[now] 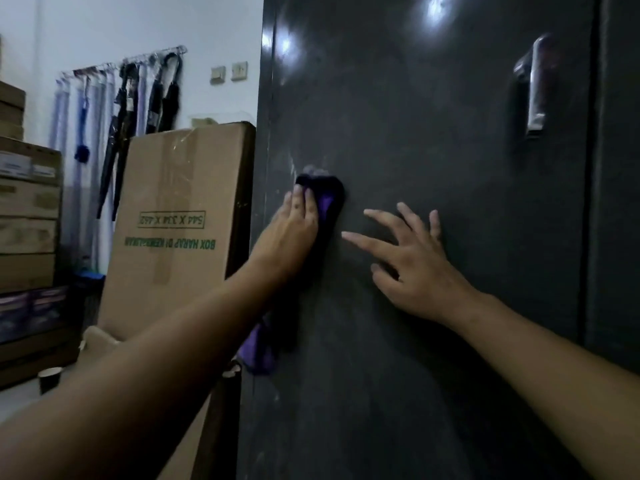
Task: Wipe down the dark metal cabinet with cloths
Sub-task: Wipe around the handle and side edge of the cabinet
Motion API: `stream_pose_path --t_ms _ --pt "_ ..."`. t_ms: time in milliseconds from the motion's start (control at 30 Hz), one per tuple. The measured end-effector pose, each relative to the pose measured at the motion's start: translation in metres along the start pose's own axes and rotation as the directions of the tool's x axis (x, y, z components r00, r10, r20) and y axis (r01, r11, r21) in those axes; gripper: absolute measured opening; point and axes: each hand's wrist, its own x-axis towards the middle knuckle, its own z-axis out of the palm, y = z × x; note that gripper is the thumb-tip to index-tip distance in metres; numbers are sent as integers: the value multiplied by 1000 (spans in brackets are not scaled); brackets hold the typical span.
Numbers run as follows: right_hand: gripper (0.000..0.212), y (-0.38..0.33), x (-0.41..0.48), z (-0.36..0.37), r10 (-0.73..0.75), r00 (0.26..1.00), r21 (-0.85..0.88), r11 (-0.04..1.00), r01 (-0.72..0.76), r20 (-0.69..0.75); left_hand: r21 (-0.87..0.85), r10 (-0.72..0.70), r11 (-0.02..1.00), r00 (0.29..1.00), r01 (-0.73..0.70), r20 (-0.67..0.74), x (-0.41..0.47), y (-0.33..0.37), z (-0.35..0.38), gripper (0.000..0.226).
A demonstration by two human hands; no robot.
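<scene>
Left hand (294, 233) presses purple cloth (327, 202) flat against cabinet (433, 150); right hand (412, 268) beside it.

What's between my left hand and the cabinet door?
A dark purple cloth. The left hand presses it flat against the cabinet, as the head view shows.

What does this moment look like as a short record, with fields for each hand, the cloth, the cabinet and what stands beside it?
left hand: presses the cloth flat on the cabinet
right hand: fingers spread against the cabinet, holds nothing
cloth: purple, lower end hanging below the left wrist
cabinet: dark, glossy, handle upper right
beside: cardboard box at the cabinet's left
</scene>
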Motion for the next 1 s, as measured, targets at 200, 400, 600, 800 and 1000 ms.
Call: stream_pose_path --t_ms 200,400,600,800,1000 --pt "63 9 -7 42 -57 994 -415 910 12 -96 -124 -177 974 979 188 97 48 -26 -20 63" --pt "61 10 -9 50 -82 978 -434 901 -10 -194 -367 -178 923 973 112 -150 5 -15 24 60" --pt "64 7 -10 49 -72 981 -429 903 -13 -182 -342 -25 940 996 -8 -90 -52 -7 41 65" --pt "65 6 -11 47 -66 983 -418 908 -12 -173 15 90 996 994 -92 69 -41 -18 20 56" --pt "65 7 -11 46 -68 983 -385 923 -4 -172 -151 -230 962 973 229 8 63 -23 -36 53"
